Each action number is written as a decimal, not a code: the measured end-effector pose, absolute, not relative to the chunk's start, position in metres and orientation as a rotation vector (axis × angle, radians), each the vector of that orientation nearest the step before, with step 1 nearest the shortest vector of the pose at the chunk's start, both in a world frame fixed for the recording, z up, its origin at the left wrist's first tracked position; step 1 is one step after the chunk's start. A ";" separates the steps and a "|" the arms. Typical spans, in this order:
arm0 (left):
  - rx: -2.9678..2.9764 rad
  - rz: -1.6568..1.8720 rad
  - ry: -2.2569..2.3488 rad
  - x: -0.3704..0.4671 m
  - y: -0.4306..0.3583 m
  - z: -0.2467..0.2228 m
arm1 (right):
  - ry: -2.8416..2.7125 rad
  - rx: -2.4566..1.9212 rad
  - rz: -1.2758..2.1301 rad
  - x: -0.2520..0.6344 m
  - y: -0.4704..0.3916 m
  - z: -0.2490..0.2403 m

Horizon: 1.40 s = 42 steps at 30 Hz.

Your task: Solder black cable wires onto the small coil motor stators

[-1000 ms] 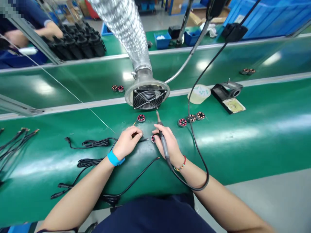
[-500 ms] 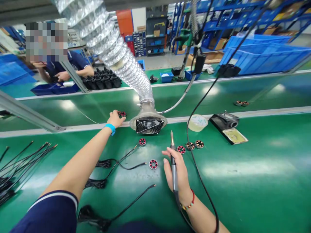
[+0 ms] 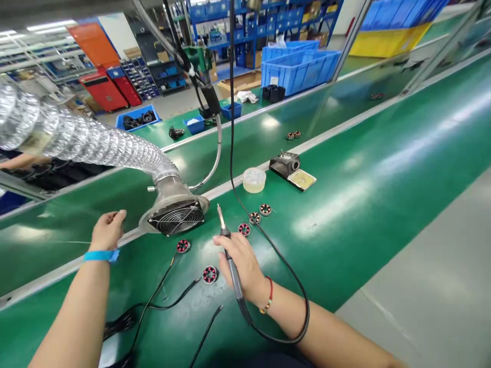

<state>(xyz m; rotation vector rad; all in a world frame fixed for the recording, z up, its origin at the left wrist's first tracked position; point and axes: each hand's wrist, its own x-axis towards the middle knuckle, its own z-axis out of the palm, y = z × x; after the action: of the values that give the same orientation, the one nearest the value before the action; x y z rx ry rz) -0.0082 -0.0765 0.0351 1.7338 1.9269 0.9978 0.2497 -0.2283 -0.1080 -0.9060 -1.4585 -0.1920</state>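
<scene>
My right hand (image 3: 242, 263) is wrapped loosely round a soldering iron (image 3: 235, 278), its tip pointing up and away from me. Over the far belt, left of the fan, my left hand (image 3: 106, 232) has its fingers curled in; what they hold, if anything, is hidden. One motor stator with red windings (image 3: 183, 246) lies below the fan at the end of a black cable (image 3: 153, 300). A second red stator (image 3: 209, 274) sits nearer me, another cable end beside it. Right of the iron lie a red stator (image 3: 244, 229) and two copper-coloured stators (image 3: 265, 209).
A fume fan (image 3: 176, 219) on a silver duct (image 3: 115, 148) stands between my hands. Beyond the stators are a tape roll (image 3: 254, 180) and an iron stand with sponge (image 3: 286, 164). The iron's cord (image 3: 284, 260) loops over my right forearm. More stators (image 3: 293, 135) lie on the far belt.
The view has swung to the right, so the bench things appear further left. My left hand's fingers have curled in, and the stators beside it no longer show. My right hand keeps the soldering iron.
</scene>
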 end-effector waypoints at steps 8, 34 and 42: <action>1.951 0.783 1.460 0.010 -0.212 0.032 | -1.125 -0.872 0.018 0.265 -0.241 -0.098; 2.233 0.086 1.710 0.051 -0.224 -0.058 | -1.666 -0.787 0.140 0.241 -0.248 -0.118; 2.112 0.324 1.518 0.035 -0.220 -0.065 | -1.770 -0.862 0.080 0.223 -0.233 -0.136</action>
<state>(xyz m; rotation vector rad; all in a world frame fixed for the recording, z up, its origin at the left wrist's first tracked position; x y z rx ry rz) 0.0349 -0.2199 -0.0649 2.1116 1.5180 0.3240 0.2229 -0.2330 -0.1360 -0.8616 -1.7702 0.0798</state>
